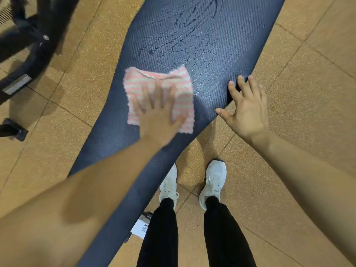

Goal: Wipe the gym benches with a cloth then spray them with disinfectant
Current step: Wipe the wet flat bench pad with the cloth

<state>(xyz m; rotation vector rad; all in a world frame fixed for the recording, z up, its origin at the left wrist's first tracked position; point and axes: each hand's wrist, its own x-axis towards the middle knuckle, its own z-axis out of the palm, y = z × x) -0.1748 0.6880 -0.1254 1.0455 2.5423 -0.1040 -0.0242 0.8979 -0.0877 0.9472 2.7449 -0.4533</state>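
Tan floor tiles (308, 93) surround the dark bench (192, 45), wet-streaked at its far end, so wiping looks underway, spraying probably yet to come. Mid-bench, the left hand (158, 116) presses the striped cloth (134, 87) flat, fingers (154, 97) spread; the right hand (248, 110), splayed, touches the bench's edge.

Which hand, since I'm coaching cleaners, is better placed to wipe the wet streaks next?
Likely left: the left hand presses the cloth flat on the bench; the right hand holds nothing.
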